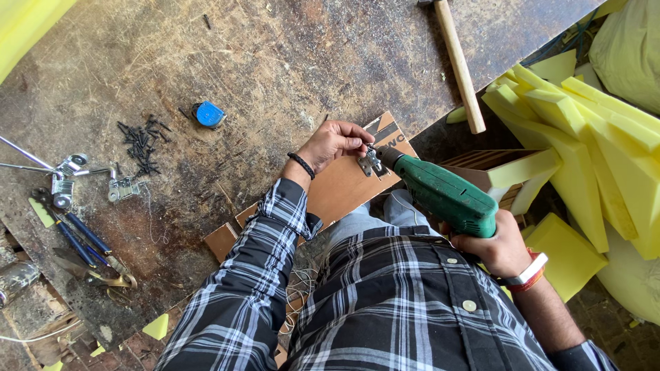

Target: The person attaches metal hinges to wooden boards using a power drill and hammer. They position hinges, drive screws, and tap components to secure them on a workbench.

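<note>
1. Where the worn bench [275, 55] ran out to the left, we saw blue-handled pliers [79, 237], metal brackets [120, 189] and a heap of black screws [141, 148] — kept, we judged, within reach.
2. Our left hand [333, 143] pinched a small metal hinge [371, 163] flat on a brown board [344, 185], fingers closed on it, apparently to steady it.
3. Our right hand [498, 247] gripped a green drill [443, 192], its bit meeting the hinge — yellow foam blocks [584, 130] lay beyond.

Metal hinge [372, 163] pinched by left hand [335, 143] on brown board [344, 187]; green drill [443, 194] gripped by right hand [500, 246], tip at hinge. Black screws [141, 145] scattered well left of board.
</note>
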### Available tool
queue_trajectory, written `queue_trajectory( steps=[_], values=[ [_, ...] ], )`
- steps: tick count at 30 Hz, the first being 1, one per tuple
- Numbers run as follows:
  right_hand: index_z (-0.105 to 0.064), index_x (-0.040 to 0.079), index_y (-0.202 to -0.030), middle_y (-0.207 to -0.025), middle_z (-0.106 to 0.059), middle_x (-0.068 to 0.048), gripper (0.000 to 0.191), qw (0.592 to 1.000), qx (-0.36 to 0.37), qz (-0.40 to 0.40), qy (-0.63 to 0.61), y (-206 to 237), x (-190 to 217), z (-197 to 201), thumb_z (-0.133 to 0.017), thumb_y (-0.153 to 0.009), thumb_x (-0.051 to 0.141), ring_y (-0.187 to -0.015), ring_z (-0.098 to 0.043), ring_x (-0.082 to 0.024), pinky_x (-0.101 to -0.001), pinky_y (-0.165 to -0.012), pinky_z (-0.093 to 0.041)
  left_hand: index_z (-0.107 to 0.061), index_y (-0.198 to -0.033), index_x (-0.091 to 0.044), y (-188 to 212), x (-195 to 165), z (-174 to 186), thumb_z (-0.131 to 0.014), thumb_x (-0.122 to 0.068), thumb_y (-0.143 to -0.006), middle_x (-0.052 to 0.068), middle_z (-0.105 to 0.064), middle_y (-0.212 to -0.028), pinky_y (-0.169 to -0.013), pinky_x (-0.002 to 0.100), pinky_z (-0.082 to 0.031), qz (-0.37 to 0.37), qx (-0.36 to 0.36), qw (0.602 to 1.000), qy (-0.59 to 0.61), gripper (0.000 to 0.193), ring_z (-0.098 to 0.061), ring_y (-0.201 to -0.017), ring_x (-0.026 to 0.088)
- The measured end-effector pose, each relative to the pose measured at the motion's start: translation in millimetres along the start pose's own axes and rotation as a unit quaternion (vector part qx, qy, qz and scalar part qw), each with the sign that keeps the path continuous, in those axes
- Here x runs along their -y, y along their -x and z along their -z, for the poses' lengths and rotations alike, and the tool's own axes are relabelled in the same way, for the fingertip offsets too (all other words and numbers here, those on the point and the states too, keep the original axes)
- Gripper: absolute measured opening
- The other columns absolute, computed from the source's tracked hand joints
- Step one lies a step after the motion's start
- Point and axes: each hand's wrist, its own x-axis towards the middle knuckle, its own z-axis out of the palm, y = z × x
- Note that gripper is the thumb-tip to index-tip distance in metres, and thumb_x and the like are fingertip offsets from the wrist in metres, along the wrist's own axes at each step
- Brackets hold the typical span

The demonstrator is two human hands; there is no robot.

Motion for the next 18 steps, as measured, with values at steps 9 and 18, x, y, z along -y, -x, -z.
queue_trajectory(
  steps=[9,18],
  values=[
    [-0.078,0.002,-0.100,-0.093,-0.081,-0.008,0.032,0.998,0.020,0.046,-0.024,3.3,-2.5,-0.8,-0.079,-0.069,0.006,-0.082,-0.073,-0.016,-0.0308,-0.078,-0.058,-0.074,-0.108,0.000,1.5,-7.7,-4.1,-0.071,0.000,-0.089,0.009,-0.076,-0.091,-0.078,0.033,-0.063,0.026,0.017,0.999,0.010,0.019,-0.073,-0.080,0.017],
    [-0.078,0.002,-0.102,-0.095,-0.081,-0.007,0.034,0.998,0.018,0.060,-0.011,8.9,2.4,-3.0,-0.078,-0.068,0.004,-0.085,-0.073,-0.016,-0.0310,-0.080,-0.057,-0.073,-0.100,-0.001,3.7,17.3,7.9,-0.077,-0.009,-0.091,0.008,-0.075,-0.087,-0.076,0.031,-0.063,0.042,0.060,0.989,0.126,0.013,-0.074,-0.080,0.016]
  ],
)
